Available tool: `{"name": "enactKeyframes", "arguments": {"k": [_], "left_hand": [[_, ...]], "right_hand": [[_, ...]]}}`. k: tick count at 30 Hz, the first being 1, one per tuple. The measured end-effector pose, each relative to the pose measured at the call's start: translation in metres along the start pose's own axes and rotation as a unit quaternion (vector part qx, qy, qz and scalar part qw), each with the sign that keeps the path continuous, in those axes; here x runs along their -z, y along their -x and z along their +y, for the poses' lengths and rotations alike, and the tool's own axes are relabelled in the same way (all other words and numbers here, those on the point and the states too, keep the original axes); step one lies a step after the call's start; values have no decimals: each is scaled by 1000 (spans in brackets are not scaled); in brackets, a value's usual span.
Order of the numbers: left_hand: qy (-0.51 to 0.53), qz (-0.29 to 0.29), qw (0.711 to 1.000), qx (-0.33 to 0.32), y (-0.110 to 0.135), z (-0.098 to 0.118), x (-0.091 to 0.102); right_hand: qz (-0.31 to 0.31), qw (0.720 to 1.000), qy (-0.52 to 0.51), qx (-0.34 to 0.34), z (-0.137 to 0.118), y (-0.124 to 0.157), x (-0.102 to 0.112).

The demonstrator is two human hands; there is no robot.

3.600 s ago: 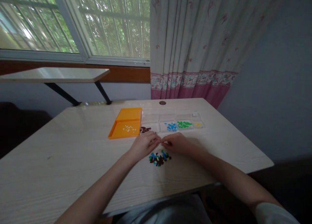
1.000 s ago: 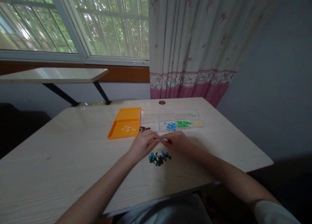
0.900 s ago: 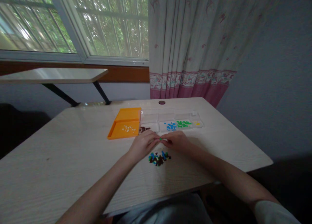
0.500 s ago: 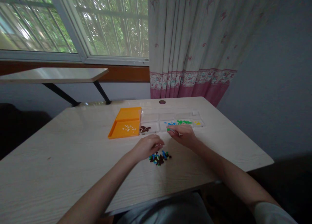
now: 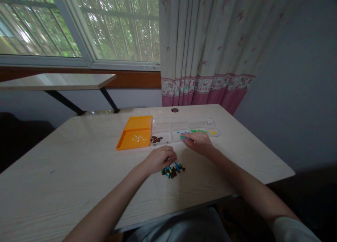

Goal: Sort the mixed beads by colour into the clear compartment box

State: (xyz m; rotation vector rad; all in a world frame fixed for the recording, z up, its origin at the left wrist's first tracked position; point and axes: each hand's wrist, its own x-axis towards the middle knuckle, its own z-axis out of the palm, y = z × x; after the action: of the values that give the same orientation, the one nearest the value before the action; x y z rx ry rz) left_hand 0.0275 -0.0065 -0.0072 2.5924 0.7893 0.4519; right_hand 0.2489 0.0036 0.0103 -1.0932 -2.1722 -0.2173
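Left hand [image 5: 160, 159]: on table [image 5: 79, 172], fingers curled under, contents unseen, just beside mixed bead pile [image 5: 172, 170].
Right hand [image 5: 199, 142]: over clear tray [image 5: 184, 125], fingertips [image 5: 185, 136] pinched together at blue beads [image 5: 181, 132], possibly gripping one.
Orange tray [image 5: 138, 124]: just left of clear tray, white beads [image 5: 139, 138] inside.

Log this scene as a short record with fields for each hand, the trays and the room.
left hand: curled on the table, fingertips at the mixed pile of small pieces
right hand: fingertips at the blue pieces in the clear divided tray; any piece pinched is too small to tell
other compartments: green pieces, yellow pieces, brown pieces
orange tray: left of the clear one, white pieces inside
room: curtain and window behind the table
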Motion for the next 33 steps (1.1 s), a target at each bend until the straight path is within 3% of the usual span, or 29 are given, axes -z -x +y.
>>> {"name": "enactKeyframes", "arguments": {"k": [5,12,16,24,33], "left_hand": [[49,57,996,47,2,2,5],[203,151,956,148,-1,-5,1],[286,166,925,186,-6,-5,-2],[347,187,898,194,-9,1,-3],[322,192,905,200,-8,0,-5]], "right_hand": [[-93,988,74,-97,37,-2,11],[-135,968,124,-170,67,1,18],[-118,977,86,-153,50,-1,12],[-52,997,-54,21,-18,3,-14],[-9,995,-76,64,-25,6,-17]]}}
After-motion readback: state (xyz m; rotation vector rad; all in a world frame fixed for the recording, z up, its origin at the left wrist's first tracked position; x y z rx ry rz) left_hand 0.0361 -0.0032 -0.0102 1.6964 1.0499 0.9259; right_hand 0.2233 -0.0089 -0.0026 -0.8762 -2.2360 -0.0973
